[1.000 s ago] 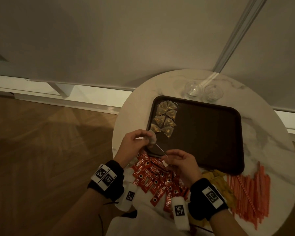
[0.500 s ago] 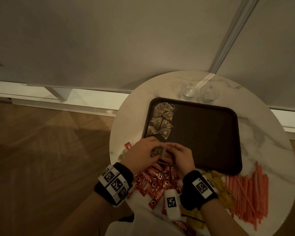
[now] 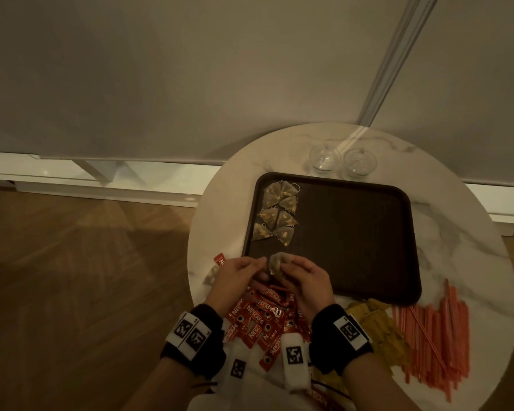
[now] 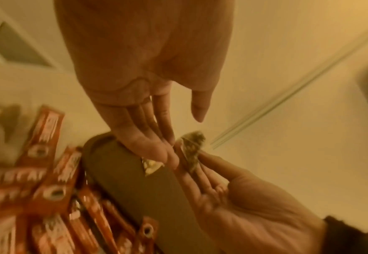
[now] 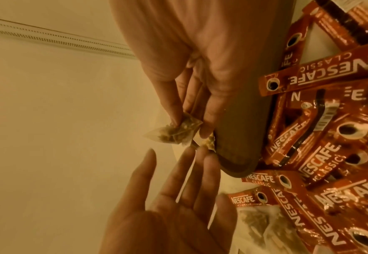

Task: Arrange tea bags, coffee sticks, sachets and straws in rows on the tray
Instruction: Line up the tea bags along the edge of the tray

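Step now: a tea bag (image 3: 277, 264) is held up over the near left edge of the tray (image 3: 368, 232), ready to go down.
Right hand (image 3: 304, 277): its grip is a small pinch, thumb and fingers closed on the tea bag.
Left hand (image 3: 238, 272): its grip is loose and holds nothing. The fingers (image 4: 156, 151) are nearly straight, with their tips right beside the bag. I cannot tell if they touch it.
Tea bags in place (image 3: 278, 215): a double row sits at the far left of the tray. The held bag is near the row's close end, still apart from it.
Spare tea bag (image 3: 212, 274): one lies on the tabletop (image 3: 463, 247), left of the left hand.
Coffee sticks (image 3: 258, 315): a red heap on the tabletop under both wrists, none on the tray.
Sachets (image 3: 368, 321): yellow, on the tabletop, right of the sticks.
Straws (image 3: 436, 336): an orange bunch at the right, off the tray.
Glasses (image 3: 341, 160): two, behind the tray.
How far: I think it is early. Only tea bags are laid out.
What could go wrong: the bag is light and puffy, so it may roll or land crooked and spoil the row.
Also: a thin string may catch on a finger and drag the bag back out.
Also: the wrists hang low over the sticks and may push some about, or off the tabletop edge.
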A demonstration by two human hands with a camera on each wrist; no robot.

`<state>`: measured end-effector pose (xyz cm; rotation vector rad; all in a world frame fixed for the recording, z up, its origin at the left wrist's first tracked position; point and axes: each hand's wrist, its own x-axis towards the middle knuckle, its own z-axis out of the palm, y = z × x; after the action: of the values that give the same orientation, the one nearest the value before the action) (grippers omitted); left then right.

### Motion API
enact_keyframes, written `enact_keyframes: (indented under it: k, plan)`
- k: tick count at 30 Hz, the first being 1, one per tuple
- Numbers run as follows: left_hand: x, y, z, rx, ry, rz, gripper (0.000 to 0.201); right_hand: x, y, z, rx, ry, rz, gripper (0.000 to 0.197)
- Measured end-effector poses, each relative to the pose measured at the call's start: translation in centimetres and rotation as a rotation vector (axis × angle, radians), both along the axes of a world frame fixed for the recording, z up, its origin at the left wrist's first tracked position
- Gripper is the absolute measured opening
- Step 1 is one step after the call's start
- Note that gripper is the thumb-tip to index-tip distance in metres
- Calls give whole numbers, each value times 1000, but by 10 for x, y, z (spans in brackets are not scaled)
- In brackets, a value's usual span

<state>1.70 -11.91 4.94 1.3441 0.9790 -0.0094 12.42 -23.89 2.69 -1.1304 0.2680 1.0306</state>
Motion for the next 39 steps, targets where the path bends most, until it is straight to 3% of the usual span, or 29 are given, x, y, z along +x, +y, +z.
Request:
enact_keyframes:
  k: [7,14,21,25,30,33,39]
  plan:
    - [7,-17,-16,-240,-33,194,28,-3,4,-17,-142,-116,21,18]
    - [18,4,-37,-175,53,154,24,11,13,-31,-246,-227,165,17]
    - [38,43,-55,126,199,-34,22,34,36,-49,-357,-318,300,18]
    - [46,64,-61,516,308,-276,22,47,34,-59,-552,-514,525,30]
    - [42,71,-61,725,327,-516,29,53,16,-61,-579,-555,607,27]
    - [46,63,-67,852,356,-689,31,46,29,-65,-582,-676,645,28]
    - [54,62,-73,998,299,-712,23,40,46,-72,-677,-855,744,22]
